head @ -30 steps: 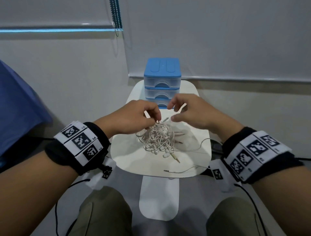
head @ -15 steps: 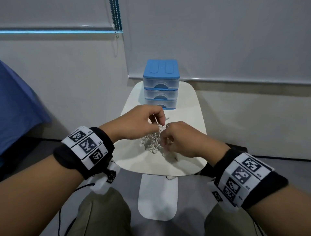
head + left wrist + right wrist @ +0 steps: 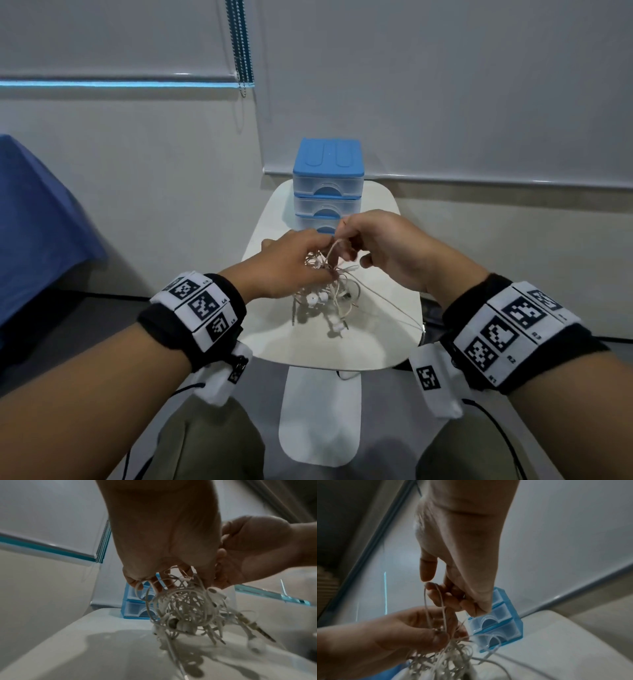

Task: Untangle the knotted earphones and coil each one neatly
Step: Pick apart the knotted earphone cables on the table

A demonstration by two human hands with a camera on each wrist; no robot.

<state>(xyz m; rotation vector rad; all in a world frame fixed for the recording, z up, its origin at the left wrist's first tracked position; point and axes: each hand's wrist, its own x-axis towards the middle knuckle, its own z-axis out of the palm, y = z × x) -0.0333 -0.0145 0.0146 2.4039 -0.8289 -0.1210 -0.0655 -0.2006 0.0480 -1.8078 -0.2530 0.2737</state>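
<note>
The tangled bunch of thin white earphone cords (image 3: 323, 289) hangs just above the white rounded surface (image 3: 376, 342), with some buds and plugs near or touching it. The left hand (image 3: 291, 263) grips the top of the bunch from above, fingers curled into the cords. Just beside it, up and to the right, the right hand (image 3: 380, 246) pinches one loop (image 3: 435, 601) that runs nearly upright. I judge the right hand is placed better to draw this loop out, upward and away from the bunch.
</note>
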